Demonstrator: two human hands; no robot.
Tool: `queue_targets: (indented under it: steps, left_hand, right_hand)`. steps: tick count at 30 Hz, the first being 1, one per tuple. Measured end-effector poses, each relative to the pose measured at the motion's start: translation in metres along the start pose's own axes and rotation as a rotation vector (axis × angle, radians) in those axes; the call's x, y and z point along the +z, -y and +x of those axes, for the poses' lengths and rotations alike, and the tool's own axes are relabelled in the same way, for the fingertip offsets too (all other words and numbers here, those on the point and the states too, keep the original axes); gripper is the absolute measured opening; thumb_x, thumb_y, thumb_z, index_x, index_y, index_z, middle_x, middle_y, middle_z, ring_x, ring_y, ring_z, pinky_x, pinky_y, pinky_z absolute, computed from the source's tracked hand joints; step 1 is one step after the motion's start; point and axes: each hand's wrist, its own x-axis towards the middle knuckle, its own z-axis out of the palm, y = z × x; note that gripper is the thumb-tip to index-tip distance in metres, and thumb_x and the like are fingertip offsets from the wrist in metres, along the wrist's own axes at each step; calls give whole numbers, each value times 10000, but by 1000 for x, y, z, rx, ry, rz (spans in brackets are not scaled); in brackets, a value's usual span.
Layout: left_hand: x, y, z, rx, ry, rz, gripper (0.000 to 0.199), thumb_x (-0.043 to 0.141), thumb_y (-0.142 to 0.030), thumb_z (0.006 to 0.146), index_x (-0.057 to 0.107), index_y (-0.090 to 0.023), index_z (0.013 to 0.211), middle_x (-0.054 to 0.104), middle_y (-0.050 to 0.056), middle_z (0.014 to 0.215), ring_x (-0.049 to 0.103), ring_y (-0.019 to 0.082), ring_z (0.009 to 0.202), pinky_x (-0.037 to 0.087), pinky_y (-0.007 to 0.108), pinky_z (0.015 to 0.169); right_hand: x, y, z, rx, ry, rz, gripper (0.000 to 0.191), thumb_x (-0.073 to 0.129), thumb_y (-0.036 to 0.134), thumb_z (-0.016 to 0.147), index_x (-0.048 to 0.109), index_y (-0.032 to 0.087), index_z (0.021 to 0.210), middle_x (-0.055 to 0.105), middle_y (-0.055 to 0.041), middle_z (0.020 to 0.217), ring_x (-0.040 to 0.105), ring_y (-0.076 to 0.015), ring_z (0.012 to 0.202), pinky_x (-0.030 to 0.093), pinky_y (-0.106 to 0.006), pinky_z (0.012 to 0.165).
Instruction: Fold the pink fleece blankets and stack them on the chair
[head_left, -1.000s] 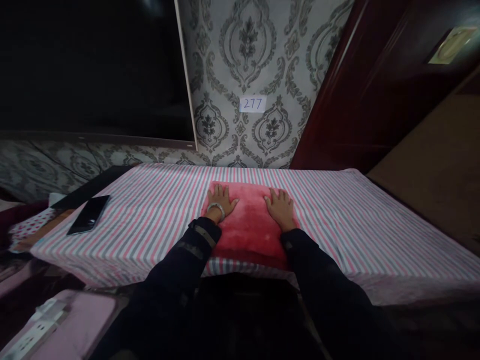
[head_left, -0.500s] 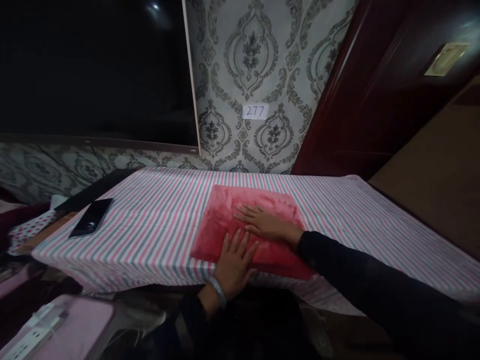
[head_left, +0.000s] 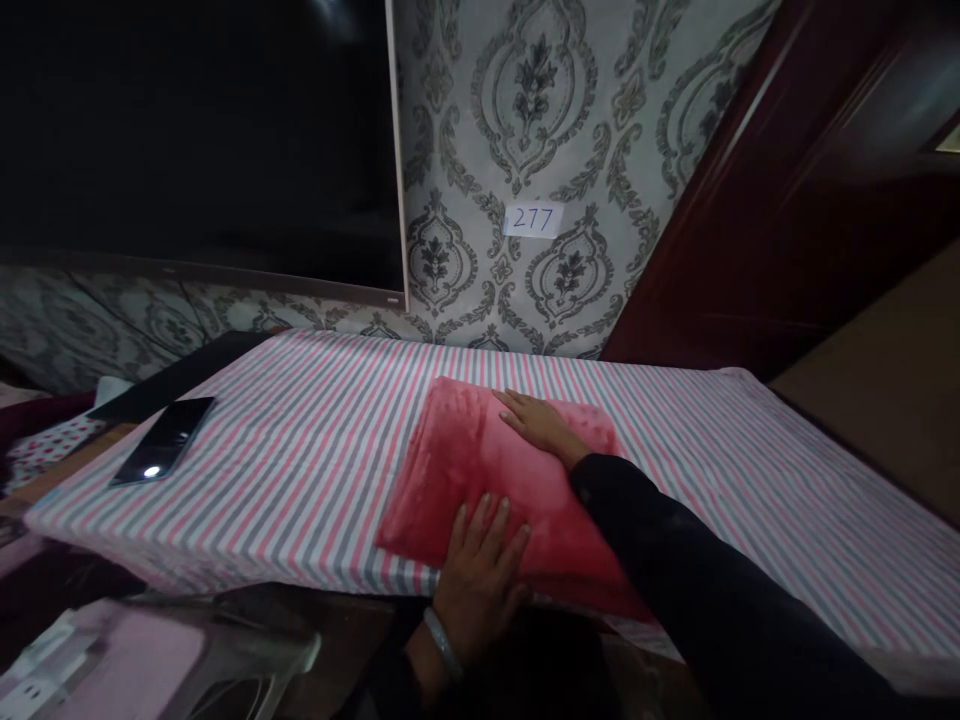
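Observation:
A red, plush folded cloth [head_left: 450, 450], perhaps a towel or blanket, lies flat on the striped tablecloth [head_left: 315, 430]. My left hand [head_left: 484, 570], with a bracelet at its wrist, rests on the cloth's near edge, fingers spread. Toward the far edge, my right hand [head_left: 541, 422] lies flat on the cloth with its fingers stretched out. Neither hand grips anything. My right sleeve covers part of the cloth's right side.
A black phone [head_left: 166, 440] lies on the left of the table. Behind stand a large dark television [head_left: 202, 140] and a patterned wall with a "277" paper [head_left: 533, 219]. A pink stool-like surface [head_left: 146, 660] with a power strip [head_left: 45, 660] is at lower left.
My right hand has slid away from me, toward the cloth's far edge. My left hand stays at the near edge. The camera view has shifted slightly.

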Motion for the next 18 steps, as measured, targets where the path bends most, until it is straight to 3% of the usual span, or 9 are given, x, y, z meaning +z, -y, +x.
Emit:
queue_targets:
  steps: [4,8,12,15,18]
  left_hand:
    - [-11,-3,5,-2,3,16,651,655,-401,888,477,-256,1497,423,96,1599,309,356,1507,274,616,1201]
    - [-47,2,16,37,47,-47,539,582,-352,942,504,-247,1465,572,78,1477,477,289,1402,314,556,1202]
    - [-71,24,23,-60,-9,2,457,496,-265,974,547,-224,1426,658,79,1362,551,259,1317,280,552,1221]
    - [-63,40,18,-162,-18,140,449,559,-355,942,618,-208,1363,615,141,1408,502,364,1355,318,639,1150]
    - [-46,46,8,-220,-30,234,477,595,-405,917,629,-234,1361,532,162,1495,428,422,1405,336,663,1096]
  right_hand:
    - [-8,3,0,23,47,-18,595,261,485,1071,266,257,1620,350,-110,1635,362,-269,1486,325,-476,1190]
    - [-26,23,-3,63,88,-31,619,275,499,1063,246,246,1626,206,-143,1677,231,-339,1533,275,-597,1186]
    - [-33,68,-10,-299,67,0,637,322,554,1048,225,302,1626,134,-96,1697,94,-313,1564,172,-620,1209]
    - [-27,98,-6,-537,139,22,642,338,568,1048,235,299,1621,172,-80,1693,90,-289,1566,120,-603,1225]
    - [-16,108,17,-568,202,24,663,343,589,1042,249,273,1618,172,-85,1693,76,-300,1566,85,-628,1222]
